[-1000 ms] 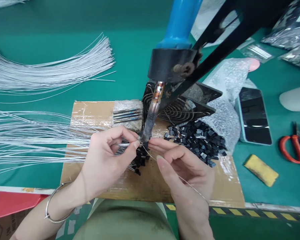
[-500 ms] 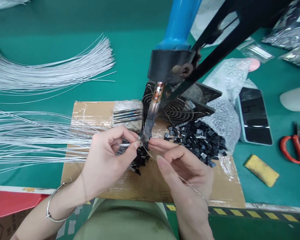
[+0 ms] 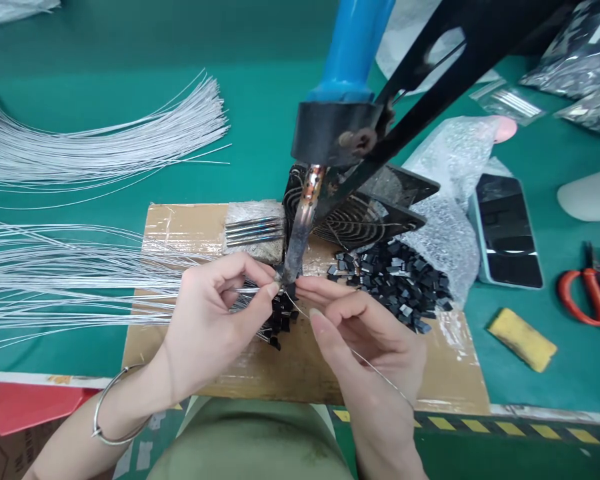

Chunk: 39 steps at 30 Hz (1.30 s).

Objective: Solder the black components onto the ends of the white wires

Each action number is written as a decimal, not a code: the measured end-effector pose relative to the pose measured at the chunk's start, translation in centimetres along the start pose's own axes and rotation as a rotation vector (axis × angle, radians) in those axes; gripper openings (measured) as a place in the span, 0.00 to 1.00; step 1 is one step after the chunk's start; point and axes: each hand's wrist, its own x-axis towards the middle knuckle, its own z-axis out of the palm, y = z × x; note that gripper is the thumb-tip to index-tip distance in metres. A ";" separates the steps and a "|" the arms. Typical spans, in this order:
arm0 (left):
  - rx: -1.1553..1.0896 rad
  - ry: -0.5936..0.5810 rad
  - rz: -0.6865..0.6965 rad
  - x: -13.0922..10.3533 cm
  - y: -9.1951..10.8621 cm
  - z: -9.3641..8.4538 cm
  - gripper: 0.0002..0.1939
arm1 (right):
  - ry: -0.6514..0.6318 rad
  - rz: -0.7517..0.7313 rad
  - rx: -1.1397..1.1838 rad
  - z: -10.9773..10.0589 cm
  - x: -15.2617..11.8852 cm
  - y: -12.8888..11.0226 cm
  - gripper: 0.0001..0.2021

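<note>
A blue-handled soldering iron (image 3: 300, 240) is fixed in a black stand, tip pointing down between my hands. My left hand (image 3: 215, 317) is closed, thumb and forefinger pinching the end of a white wire (image 3: 247, 291) right at the tip. The exact joint is hidden by fingertips and iron. A thin strand of solder wire (image 3: 383, 375) runs through my right hand (image 3: 380, 340), which is closed around it. The strand's far end reaches the iron tip. Under the hands lie black connector-like pieces (image 3: 283, 317), apparently at the ends of white wires.
A pile of small black pieces (image 3: 390, 280) lies on the cardboard (image 3: 455, 373), beside a black fan (image 3: 360, 220). White wire bundles (image 3: 155, 147) spread at left. Rightward are a phone (image 3: 510, 233), a yellow sponge (image 3: 523, 339) and red-handled pliers (image 3: 587, 297).
Both hands keep nearly the same pose at the iron tip. The right thumb shifts very slightly left along the solder wire; the whole view drifts a little.
</note>
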 end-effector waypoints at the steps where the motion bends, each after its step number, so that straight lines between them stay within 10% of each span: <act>1: 0.003 0.001 0.000 0.0 0.0 0.0 0.05 | 0.002 0.001 0.002 0.0 0.0 0.0 0.11; 39: 0.029 0.009 -0.009 -0.1 -0.2 0.0 0.04 | 0.025 -0.027 -0.068 0.1 -0.2 0.5 0.10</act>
